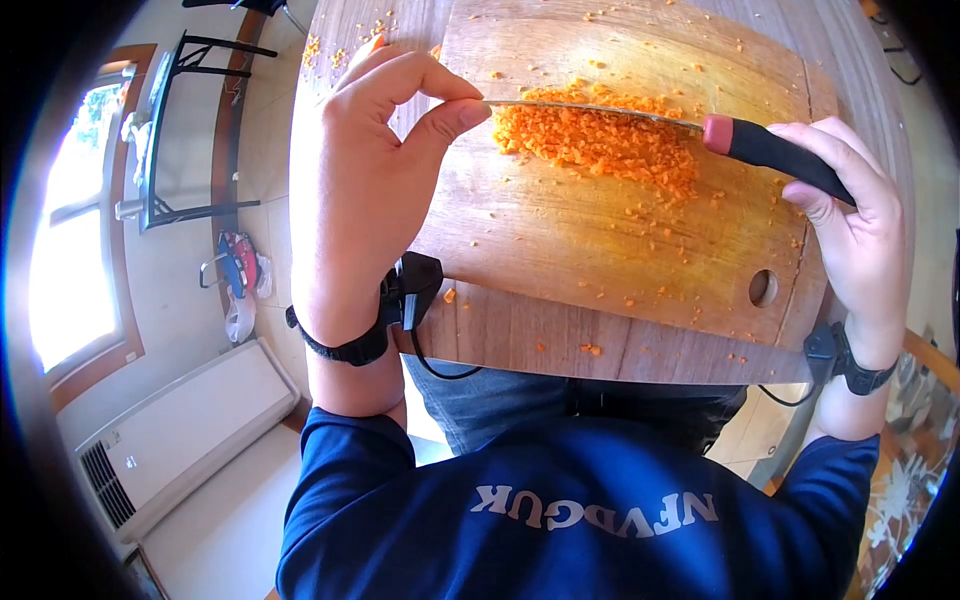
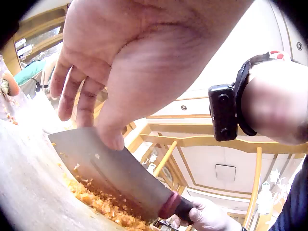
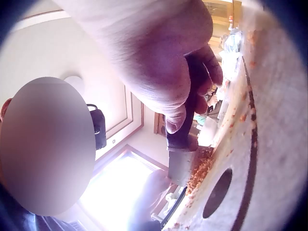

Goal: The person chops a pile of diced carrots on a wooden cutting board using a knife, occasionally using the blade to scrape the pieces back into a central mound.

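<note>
1. Found a broad steel cleaver (image 2: 122, 175), black-handled with a red collar, standing edge-down in a heap of finely minced orange carrot (image 1: 600, 148) at the middle of a rounded wooden chopping board (image 1: 600, 250).
2. Saw the right hand (image 1: 850, 195) clenched round the handle.
3. Saw the left hand (image 1: 365, 170) pinching the blade's spine near the tip, thumb against forefinger.
4. Judged the cleaver stiff, weighty and sharp underneath; best taken by handle and spine only.
5. Judged the carrot soft, damp and quick to scatter.
</note>
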Demonstrator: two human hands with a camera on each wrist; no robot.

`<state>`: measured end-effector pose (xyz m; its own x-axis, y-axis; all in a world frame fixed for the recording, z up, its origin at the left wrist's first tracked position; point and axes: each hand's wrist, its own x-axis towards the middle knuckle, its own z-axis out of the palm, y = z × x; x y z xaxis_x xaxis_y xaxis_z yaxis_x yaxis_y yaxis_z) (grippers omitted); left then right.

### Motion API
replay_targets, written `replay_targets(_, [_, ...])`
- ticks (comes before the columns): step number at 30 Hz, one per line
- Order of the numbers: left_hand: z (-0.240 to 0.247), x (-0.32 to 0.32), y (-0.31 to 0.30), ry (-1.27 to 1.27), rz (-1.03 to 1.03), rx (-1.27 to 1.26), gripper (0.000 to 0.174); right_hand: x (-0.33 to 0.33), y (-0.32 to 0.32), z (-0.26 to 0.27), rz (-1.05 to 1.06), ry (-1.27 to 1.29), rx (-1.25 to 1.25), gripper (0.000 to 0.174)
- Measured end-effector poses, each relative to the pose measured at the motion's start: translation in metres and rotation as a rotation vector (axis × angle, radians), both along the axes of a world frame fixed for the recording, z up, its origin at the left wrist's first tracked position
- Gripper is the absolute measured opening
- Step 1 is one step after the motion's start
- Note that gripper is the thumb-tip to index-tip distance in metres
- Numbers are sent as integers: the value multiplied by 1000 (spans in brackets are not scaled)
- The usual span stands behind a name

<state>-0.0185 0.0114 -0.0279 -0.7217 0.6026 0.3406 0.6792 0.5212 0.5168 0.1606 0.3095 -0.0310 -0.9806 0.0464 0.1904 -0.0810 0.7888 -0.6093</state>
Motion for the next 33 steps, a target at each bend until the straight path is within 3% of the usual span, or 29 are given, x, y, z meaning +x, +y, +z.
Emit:
replay_targets(7, [6,0,1,82,-49,58,13,0,3,5,18,81,75,31])
replay_targets(10, [5,0,1,35,-25,155,11,1,3,6,26,78,53,38])
replay_targets(13, [2,-1,0,30,-26,-18,13,0,0,5,7,-23,16,38])
replay_targets(21, [10,2,1,13,-4,63,10,2,3,9,32,63,62,37])
replay_targets(23, [10,1,-1,21,-61,-9,10,0,0,7,29,18,34,37])
replay_targets(28, [7,4,1,-25,25,-67,9,1,-2,4,8,-13,-1,37])
replay_targets(30, [3,-1,0,82,-65,40,12,1,-2,5,10,7,27,36])
replay_targets(33, [6,1,0,-2,-14,167,11,2,2,9,14,64,33,36])
